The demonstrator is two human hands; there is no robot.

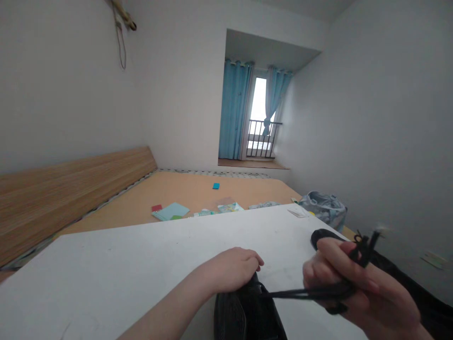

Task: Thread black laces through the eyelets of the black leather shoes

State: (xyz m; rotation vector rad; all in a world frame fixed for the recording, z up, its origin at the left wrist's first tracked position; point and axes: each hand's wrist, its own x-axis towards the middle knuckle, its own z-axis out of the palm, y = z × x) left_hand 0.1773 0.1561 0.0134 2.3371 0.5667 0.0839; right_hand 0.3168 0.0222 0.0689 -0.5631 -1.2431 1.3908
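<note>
A black shoe (230,316) stands on the white tabletop (141,264) at the bottom middle, partly cut off by the frame's lower edge. Over its far end lies my left hand (235,269), fingers curled down and gripping it. To the right, my right hand (354,288) is closed around black shoelaces (293,294), which run taut from the shoe to my fingers. Loose lace ends stick up above that hand. Behind it, a second black shoe (320,234) shows only in part.
White papers (299,212) lie near the table's far right corner. Beyond is a bed surface (191,184) with a pale green sheet (171,211), a blue square (215,186) and plastic packets (230,207). A fabric basket (325,208) stands by the right wall.
</note>
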